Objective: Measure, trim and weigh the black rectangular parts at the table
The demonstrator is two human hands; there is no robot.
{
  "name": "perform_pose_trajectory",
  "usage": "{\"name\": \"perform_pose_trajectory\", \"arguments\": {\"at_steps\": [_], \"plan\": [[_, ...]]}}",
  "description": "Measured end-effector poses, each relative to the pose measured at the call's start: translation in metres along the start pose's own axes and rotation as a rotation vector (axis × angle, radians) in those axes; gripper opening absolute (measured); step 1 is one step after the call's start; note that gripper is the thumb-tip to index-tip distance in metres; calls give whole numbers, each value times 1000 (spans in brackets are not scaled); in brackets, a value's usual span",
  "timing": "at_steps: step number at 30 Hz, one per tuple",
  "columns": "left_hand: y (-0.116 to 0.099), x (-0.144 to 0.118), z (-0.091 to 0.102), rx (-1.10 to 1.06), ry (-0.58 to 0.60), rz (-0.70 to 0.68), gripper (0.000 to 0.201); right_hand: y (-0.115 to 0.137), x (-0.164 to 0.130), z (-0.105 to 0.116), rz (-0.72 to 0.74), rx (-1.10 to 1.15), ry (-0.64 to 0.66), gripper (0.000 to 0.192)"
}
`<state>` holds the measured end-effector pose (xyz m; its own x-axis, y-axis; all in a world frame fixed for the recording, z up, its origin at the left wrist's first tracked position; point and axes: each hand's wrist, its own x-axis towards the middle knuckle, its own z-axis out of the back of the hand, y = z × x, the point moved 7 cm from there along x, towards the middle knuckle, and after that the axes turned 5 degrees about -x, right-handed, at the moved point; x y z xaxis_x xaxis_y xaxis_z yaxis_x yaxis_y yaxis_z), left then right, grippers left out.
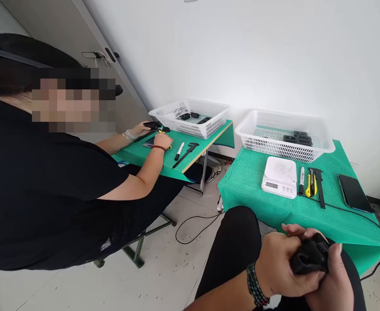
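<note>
Above my lap I hold a black molded part (310, 255), which looks like rubber or plastic and has a hollow in its near side. My left hand (279, 263), with a beaded bracelet at the wrist, is closed around its left side. From the right, my right hand (334, 276) grips the same part, its thumb up along the edge. Fingers hide much of its outline. On the green-covered table (242, 181) before me lie a white digital scale (280, 175), a marker (302, 180), a yellow utility knife (311, 183) and a black caliper (320, 188).
Behind the scale, a white basket (258, 144) holds several black parts (298, 138). A phone (355, 192) and a cable lie at the right. To my left, a co-worker (47, 185) works at another table with a second basket (190, 128). A cable (185, 242) loops across the floor.
</note>
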<state>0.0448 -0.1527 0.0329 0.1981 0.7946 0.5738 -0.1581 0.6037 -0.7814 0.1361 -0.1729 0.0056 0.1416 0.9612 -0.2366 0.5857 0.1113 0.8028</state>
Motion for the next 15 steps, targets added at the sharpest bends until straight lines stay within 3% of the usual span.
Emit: {"name": "perform_pose_trajectory", "arguments": {"at_steps": [4,8,10,12,15], "plan": [[-5,-4,15,-36,-151,-79,62,-11,-2,-5,-84,109,0,52],[-9,-12,26,108,-233,-200,46,-28,4,1,-385,320,-90,38],[-6,-12,30,174,-235,-174,38,-29,7,4,-518,442,-206,37],[-3,-11,34,160,-238,-120,37,-20,10,6,-526,520,-302,43],[-8,-9,37,52,-223,-95,33,0,14,0,-413,553,-312,45]]}}
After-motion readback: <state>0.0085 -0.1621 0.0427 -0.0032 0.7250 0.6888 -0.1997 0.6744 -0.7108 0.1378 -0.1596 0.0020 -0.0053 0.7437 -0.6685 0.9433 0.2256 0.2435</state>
